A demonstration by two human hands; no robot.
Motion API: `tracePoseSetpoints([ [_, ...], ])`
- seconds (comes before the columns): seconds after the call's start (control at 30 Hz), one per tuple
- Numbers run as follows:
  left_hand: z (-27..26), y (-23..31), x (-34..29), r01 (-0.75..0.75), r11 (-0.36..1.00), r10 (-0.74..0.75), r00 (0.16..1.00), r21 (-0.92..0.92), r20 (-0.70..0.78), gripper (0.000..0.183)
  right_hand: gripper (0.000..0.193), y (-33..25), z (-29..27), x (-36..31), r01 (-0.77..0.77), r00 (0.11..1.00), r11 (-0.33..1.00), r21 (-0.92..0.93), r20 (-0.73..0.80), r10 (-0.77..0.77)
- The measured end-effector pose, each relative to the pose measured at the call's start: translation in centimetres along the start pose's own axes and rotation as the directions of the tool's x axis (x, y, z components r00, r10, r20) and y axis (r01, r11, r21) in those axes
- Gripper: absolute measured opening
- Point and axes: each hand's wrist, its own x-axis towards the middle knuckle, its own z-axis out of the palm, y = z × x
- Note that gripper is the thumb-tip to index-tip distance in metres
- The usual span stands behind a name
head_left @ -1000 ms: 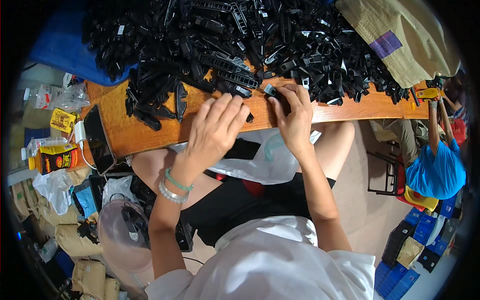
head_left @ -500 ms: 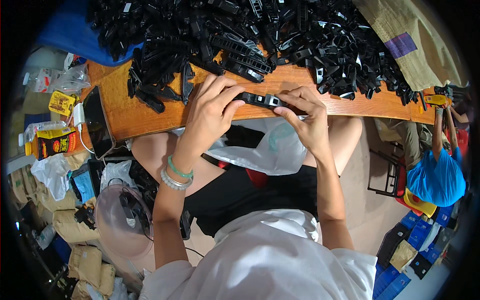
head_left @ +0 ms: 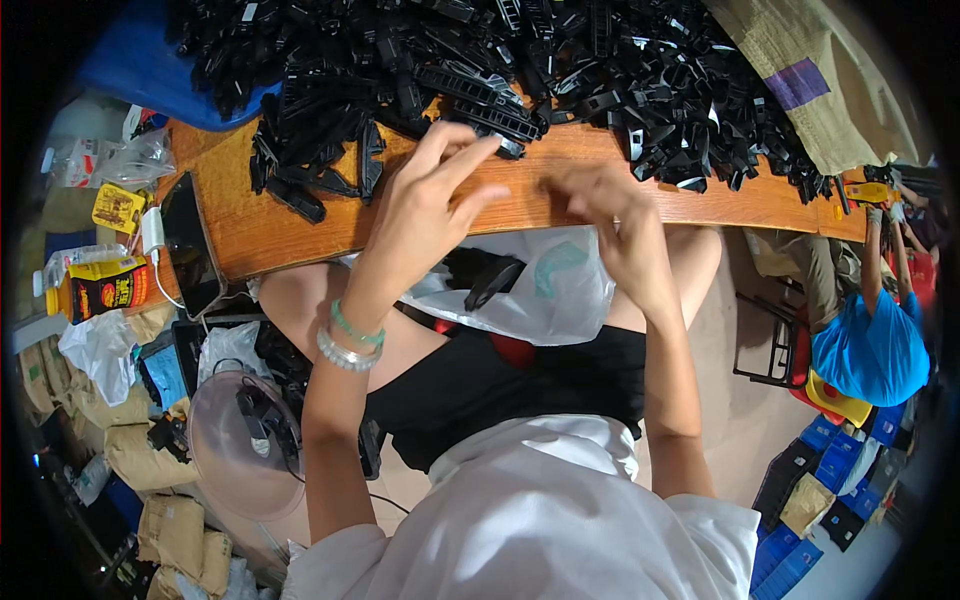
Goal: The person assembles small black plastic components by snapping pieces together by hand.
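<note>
My left hand is over the wooden table's near edge, thumb and fingers apart and nothing held between them. Its index fingertip is close to the long slotted black plastic parts. My right hand is also near the edge, to the right; motion smears its fingers, so whether they hold anything is unclear. Below and between the hands, a slim black plastic piece shows tilted, slightly blurred, over the open white plastic bag on my lap. Whether it touches the bag I cannot tell.
Small black parts heap along the far side of the wooden table. At left stand a dark tablet, bottles and a clear tub. A woven sack lies far right; a co-worker in blue is beyond.
The black piece held between both hands has been let go and is now lower, over the bag. My left fingers have spread toward the heap; my right hand has moved slightly and blurred.
</note>
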Motion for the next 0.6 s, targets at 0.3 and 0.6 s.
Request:
tracePoseSetpoints([
  [0.3, 2.2, 0.4, -0.8, -0.208, 0.912, 0.218, 0.976, 0.353, 0.012, 0.026, 0.018, 2.7, 1.2, 4.2, 0.085, 0.936, 0.687, -0.721, -0.178, -0.303],
  [0.6, 0.7, -0.5, -0.9, -0.030, 0.979, 0.054, 0.992, 0.201, -0.113, 0.021, 0.026, 1.8, 2.0, 1.0, -0.093, 0.933, 0.995, 0.032, -0.346, 0.098],
])
